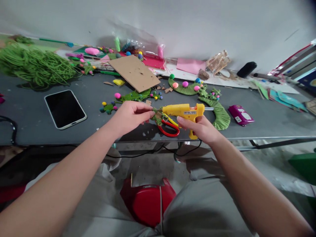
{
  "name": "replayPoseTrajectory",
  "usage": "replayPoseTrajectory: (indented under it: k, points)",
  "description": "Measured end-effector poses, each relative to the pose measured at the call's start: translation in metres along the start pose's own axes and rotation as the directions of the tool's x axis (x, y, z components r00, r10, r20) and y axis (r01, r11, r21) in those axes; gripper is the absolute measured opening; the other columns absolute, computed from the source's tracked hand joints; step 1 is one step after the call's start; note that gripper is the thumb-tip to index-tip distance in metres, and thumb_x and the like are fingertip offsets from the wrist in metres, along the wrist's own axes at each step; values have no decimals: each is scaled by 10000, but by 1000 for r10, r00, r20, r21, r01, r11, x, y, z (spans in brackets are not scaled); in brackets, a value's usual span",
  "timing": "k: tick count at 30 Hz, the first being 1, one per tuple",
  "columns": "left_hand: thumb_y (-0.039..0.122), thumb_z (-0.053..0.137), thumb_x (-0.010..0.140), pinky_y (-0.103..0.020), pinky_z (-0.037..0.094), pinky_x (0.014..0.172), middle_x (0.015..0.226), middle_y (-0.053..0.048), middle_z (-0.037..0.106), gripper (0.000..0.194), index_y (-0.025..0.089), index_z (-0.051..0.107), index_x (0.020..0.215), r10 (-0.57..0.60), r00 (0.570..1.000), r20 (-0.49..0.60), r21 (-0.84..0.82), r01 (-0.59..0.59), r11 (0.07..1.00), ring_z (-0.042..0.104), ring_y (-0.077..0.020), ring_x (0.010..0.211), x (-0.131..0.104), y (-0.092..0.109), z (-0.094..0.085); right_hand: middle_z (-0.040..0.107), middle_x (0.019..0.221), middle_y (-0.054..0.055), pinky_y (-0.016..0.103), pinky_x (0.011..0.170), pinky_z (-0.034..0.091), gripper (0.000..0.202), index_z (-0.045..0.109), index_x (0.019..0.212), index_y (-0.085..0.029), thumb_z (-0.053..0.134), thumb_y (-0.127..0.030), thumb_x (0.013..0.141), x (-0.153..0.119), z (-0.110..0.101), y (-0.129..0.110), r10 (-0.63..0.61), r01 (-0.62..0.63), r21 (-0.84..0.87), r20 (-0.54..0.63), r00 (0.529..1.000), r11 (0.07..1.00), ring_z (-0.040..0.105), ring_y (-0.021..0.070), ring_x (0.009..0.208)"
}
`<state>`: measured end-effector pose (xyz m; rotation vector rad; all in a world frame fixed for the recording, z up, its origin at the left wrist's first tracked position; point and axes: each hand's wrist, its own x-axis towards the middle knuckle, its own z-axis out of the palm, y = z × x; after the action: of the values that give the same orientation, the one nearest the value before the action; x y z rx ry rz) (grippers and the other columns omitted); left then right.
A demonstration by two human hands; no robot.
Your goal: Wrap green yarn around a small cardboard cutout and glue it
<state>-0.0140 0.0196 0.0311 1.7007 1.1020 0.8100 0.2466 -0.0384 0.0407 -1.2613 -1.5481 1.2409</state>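
Observation:
My left hand pinches a small green yarn-wrapped piece between thumb and fingers. My right hand is closed around the grip of a yellow glue gun, whose nozzle points left and meets the green piece. A clear glue stick sticks out of the gun's back. Just below the nozzle lie scissors with red handles, partly hidden by the green piece. To the right of the gun, a green yarn-wrapped curve rests on the grey table.
A phone and a heap of green yarn are at the left. Cardboard and pompom-decorated green pieces lie behind my hands. At the right is a purple packet. A black cord hangs below the table edge.

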Motion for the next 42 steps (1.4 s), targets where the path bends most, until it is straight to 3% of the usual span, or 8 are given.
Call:
replayPoseTrajectory:
  k: [5, 14, 19, 27, 30, 34, 38, 42]
  points:
    - [344, 771, 835, -252, 512, 612, 748, -32, 745, 237, 178, 815, 998, -6, 1000, -9, -12, 5, 1000, 632, -135, 650, 0, 0, 1, 672, 865, 12, 278, 703, 507, 294, 729, 1077, -226, 760, -447, 885, 0, 0, 2, 11, -11, 45, 15, 1000, 999, 581, 139, 734]
    - [350, 785, 821, -238, 505, 612, 758, -34, 748, 247, 173, 818, 990, -10, 1000, -13, -21, 10, 1000, 625, -129, 649, 1, 1, 1, 677, 913, 12, 264, 756, 521, 231, 703, 830, -203, 754, -419, 897, 1, 1, 1, -14, 12, 82, 34, 999, 997, 607, 131, 810]
    - [346, 782, 817, -246, 518, 628, 772, -38, 753, 243, 165, 818, 975, -11, 1000, -12, -21, 11, 1000, 628, -130, 647, 1, 1, 2, 722, 959, 15, 283, 786, 551, 249, 744, 1069, -221, 753, -402, 898, 0, 3, 0, -6, 5, 69, 16, 1000, 998, 661, 155, 852]
    - [318, 768, 823, -236, 517, 633, 769, -24, 748, 209, 167, 815, 959, -9, 1000, 6, 0, 9, 1000, 623, -122, 647, 1, 4, 3, 761, 1194, 43, 387, 980, 566, 412, 742, 1205, -245, 762, -480, 868, -3, 0, 2, 2, -4, -26, -61, 998, 1000, 702, 246, 1086]
    - [317, 760, 827, -233, 517, 635, 795, -27, 757, 203, 166, 812, 952, -9, 1000, 14, 21, 9, 1000, 624, -121, 651, 1, 4, 2, 762, 1195, 53, 390, 970, 570, 444, 741, 1205, -231, 759, -505, 857, -4, -2, -3, -6, -3, -75, -117, 993, 997, 699, 259, 1096]
    - [348, 747, 839, -243, 530, 663, 821, -34, 762, 223, 171, 811, 959, -6, 1000, 27, 53, 5, 999, 644, -134, 683, 0, 3, 2, 777, 982, 71, 359, 772, 588, 468, 771, 1111, -193, 746, -569, 834, -1, -11, -3, -4, -59, -235, -259, 966, 970, 717, 255, 893]
    - [366, 740, 846, -245, 531, 663, 819, -39, 759, 232, 172, 811, 951, 1, 1000, 28, 101, -3, 995, 651, -139, 681, -1, 3, 2, 747, 868, 73, 354, 727, 551, 486, 773, 1093, -167, 691, -582, 855, 13, -32, 16, -84, -107, -458, -376, 923, 882, 688, 242, 812]
    - [368, 736, 853, -233, 525, 657, 822, -40, 765, 235, 171, 810, 959, -6, 999, 37, 117, 1, 993, 649, -132, 676, -1, 6, 2, 720, 807, 89, 358, 701, 513, 509, 767, 998, -115, 675, -586, 828, 32, -54, 42, -4, -286, -565, -456, 890, 774, 645, 230, 730]
